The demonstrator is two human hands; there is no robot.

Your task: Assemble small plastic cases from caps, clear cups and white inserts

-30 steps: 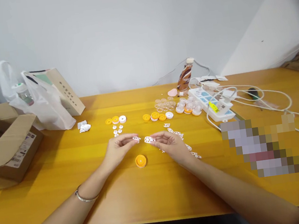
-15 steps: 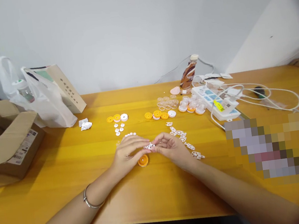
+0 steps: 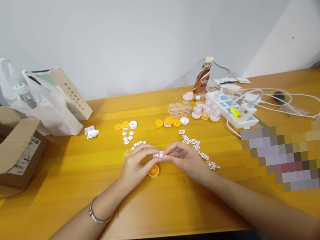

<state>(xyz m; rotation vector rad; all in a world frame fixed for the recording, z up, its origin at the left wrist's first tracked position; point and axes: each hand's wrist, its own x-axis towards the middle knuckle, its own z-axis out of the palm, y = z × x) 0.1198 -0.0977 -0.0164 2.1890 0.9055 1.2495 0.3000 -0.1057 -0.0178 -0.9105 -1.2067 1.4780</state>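
Between my fingertips is a small white openwork plastic piece point(image 3: 159, 155), held just above the table. My left hand point(image 3: 138, 161) pinches its left end, and my right hand point(image 3: 181, 157) pinches the right end; the fingers partly cover it. Just below lies an orange round case point(image 3: 153, 171) with a raised rim and a small centre peg. Beside my right hand, several similar white openwork pieces point(image 3: 194, 142) run in a slanting line. Small white round caps point(image 3: 138, 143) sit in a row beyond my left hand, with white knob-like parts point(image 3: 126, 138) farther back.
Orange and white discs point(image 3: 125, 125) stand at the back, with another group point(image 3: 168, 122) to their right. Clear rings point(image 3: 179, 109), a bottle point(image 3: 203, 77), a power strip point(image 3: 229, 109) and loose cables fill the right. An open carton point(image 3: 11, 155) and plastic bag point(image 3: 49, 111) occupy the left.
Both hands keep hold of the white piece, which has turned slightly between the fingertips. The camera view has shifted a little; the things on the table stay in place.
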